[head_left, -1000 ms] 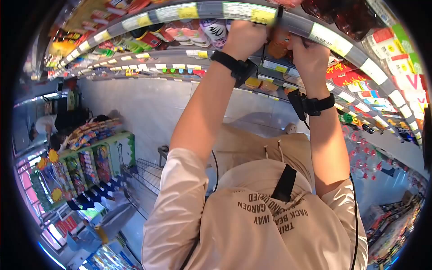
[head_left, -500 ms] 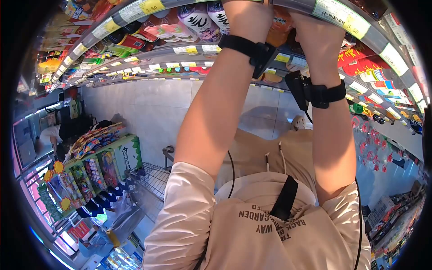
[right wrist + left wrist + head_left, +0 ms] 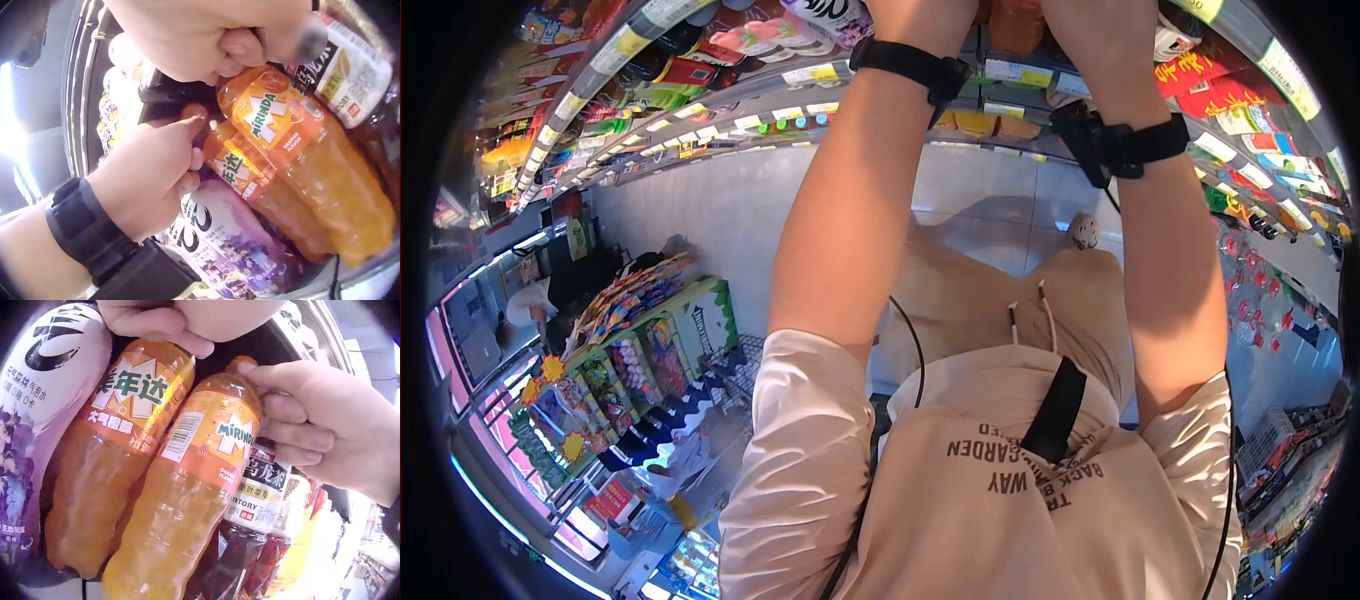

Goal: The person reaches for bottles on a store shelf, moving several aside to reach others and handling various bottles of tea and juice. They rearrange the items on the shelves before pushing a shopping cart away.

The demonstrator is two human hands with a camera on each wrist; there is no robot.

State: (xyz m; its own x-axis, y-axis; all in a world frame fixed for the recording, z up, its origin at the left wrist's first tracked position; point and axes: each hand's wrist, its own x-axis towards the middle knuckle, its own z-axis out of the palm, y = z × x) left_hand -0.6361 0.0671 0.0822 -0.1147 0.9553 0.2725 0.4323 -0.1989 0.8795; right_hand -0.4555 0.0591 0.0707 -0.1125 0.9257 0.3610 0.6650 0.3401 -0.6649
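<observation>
Two Mirinda orange soda bottles lean side by side on the shelf. My left hand (image 3: 147, 172) grips the neck of the rear bottle (image 3: 119, 431), which has a Chinese label. My right hand (image 3: 331, 419) pinches the front bottle (image 3: 181, 481) near its cap; its label reads MIRINDA. In the head view both my left hand (image 3: 922, 18) and right hand (image 3: 1105, 40) are cut off by the top edge, with an orange bottle (image 3: 1015, 28) between them. The left bottle's neck is partly hidden behind fingers.
A purple-and-white sparkling water bottle (image 3: 47, 412) stands to the left of the sodas. To their right is a dark oolong tea bottle (image 3: 256, 494). Shelf edges with price tags (image 3: 1020, 72) run across below. A shopping cart (image 3: 735, 365) and a snack display (image 3: 640, 365) are behind on the left.
The head view has shifted, so the shelf and both hands sit higher in it, the hands partly past its top edge. Both hands stay at the orange soda bottles.
</observation>
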